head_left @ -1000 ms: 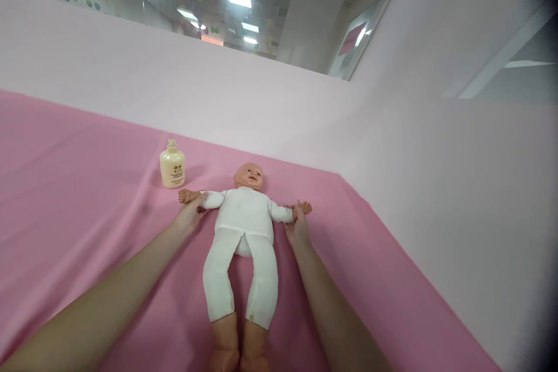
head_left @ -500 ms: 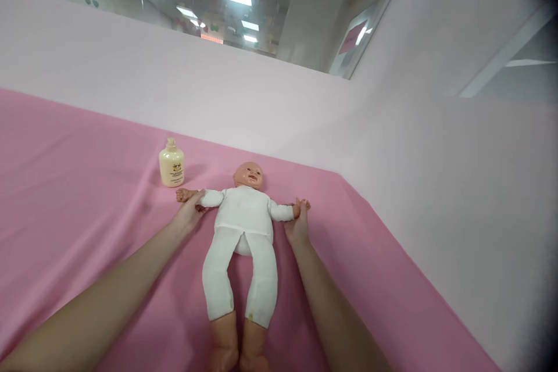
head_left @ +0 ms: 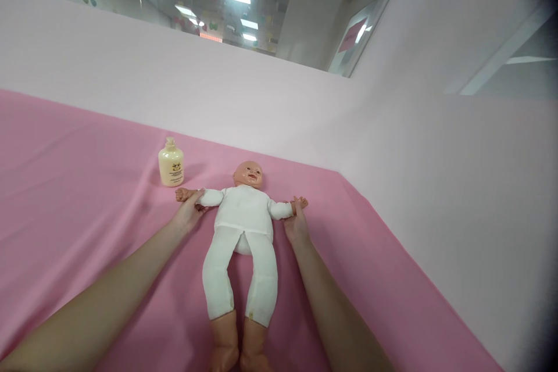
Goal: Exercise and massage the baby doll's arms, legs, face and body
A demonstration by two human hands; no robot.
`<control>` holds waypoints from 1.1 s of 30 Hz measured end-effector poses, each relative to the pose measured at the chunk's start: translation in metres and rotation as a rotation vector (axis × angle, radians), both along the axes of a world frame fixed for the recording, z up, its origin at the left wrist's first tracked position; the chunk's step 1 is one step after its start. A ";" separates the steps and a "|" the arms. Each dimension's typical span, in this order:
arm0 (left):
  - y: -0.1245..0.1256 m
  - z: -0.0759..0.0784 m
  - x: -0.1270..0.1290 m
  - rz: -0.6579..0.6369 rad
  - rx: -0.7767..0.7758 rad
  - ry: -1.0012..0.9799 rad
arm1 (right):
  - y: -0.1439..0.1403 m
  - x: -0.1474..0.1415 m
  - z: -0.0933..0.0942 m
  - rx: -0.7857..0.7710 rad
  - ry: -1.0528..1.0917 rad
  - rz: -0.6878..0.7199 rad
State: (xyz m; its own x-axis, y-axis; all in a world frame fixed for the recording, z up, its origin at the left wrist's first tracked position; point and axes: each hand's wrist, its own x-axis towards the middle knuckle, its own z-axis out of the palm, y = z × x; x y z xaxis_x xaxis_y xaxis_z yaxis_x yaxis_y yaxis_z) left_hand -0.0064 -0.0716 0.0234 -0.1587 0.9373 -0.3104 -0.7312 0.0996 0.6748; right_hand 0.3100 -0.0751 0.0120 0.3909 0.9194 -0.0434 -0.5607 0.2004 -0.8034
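Note:
A baby doll (head_left: 244,209) with a white cloth body lies on its back, both arms stretched out sideways and its bare feet toward me. My left hand (head_left: 190,211) is closed around the doll's forearm at the left, thumb on top near the wrist. At the right, my right hand (head_left: 298,225) grips the doll's other wrist, with the thumb across it and the doll's small hand sticking out beyond. The fingers under each doll arm are partly hidden.
A cream pump bottle (head_left: 171,164) stands just beyond the doll's left-side hand. Pink cloth (head_left: 87,186) with folds covers the surface. A white wall (head_left: 183,75) rises behind and to the right, with a window (head_left: 204,0) above it.
The doll's arm at the right, with my right hand on it, has shifted very slightly inward. My left hand keeps its hold in the same place.

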 end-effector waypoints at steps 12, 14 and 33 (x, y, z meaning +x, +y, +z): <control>0.000 0.001 0.000 -0.008 -0.019 0.016 | -0.001 -0.001 0.002 -0.006 -0.044 -0.026; 0.000 0.000 0.000 -0.006 -0.023 0.018 | -0.003 -0.001 0.002 0.012 -0.097 -0.047; 0.000 0.002 -0.001 0.028 -0.031 -0.085 | -0.005 -0.004 0.009 0.058 -0.063 -0.097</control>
State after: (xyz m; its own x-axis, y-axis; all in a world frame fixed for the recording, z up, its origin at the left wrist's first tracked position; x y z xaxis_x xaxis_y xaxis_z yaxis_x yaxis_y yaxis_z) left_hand -0.0072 -0.0715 0.0254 -0.1568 0.9226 -0.3525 -0.7883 0.0981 0.6074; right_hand 0.3064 -0.0797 0.0213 0.4787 0.8773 0.0357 -0.4853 0.2982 -0.8219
